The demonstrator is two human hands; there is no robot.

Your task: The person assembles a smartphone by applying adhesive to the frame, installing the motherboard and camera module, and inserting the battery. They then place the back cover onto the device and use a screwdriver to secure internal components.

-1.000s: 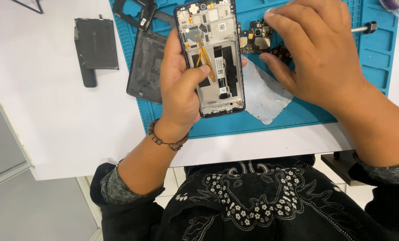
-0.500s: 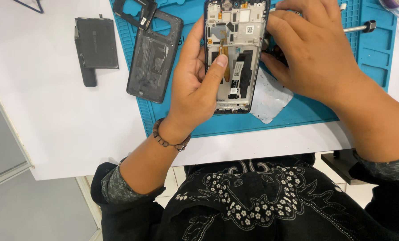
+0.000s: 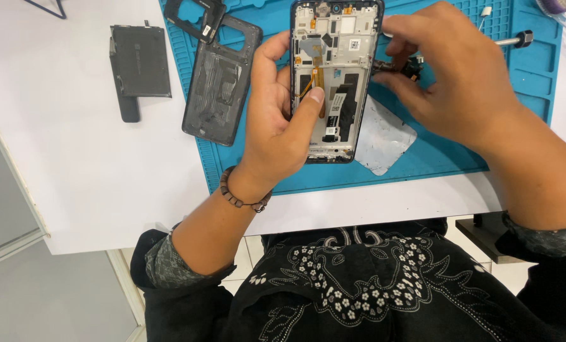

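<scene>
My left hand (image 3: 276, 120) grips an opened phone frame (image 3: 335, 76), held upright over the blue work mat (image 3: 447, 158), with the thumb pressing on an orange flex strip inside it. My right hand (image 3: 454, 82) sits just right of the frame, its fingers pinched on a small dark circuit part (image 3: 397, 66) at the frame's edge. The part is mostly hidden by the fingers.
A dark back cover (image 3: 222, 82) lies on the mat's left side, with a black frame piece (image 3: 194, 16) above it. A black battery (image 3: 137, 66) rests on the white table (image 3: 74, 177). A silvery sheet (image 3: 384, 142) and a screwdriver (image 3: 517, 41) lie on the mat.
My left hand has carried the phone frame to the right and up the mat, turning it straight. My right hand has stayed close to the frame's right edge.
</scene>
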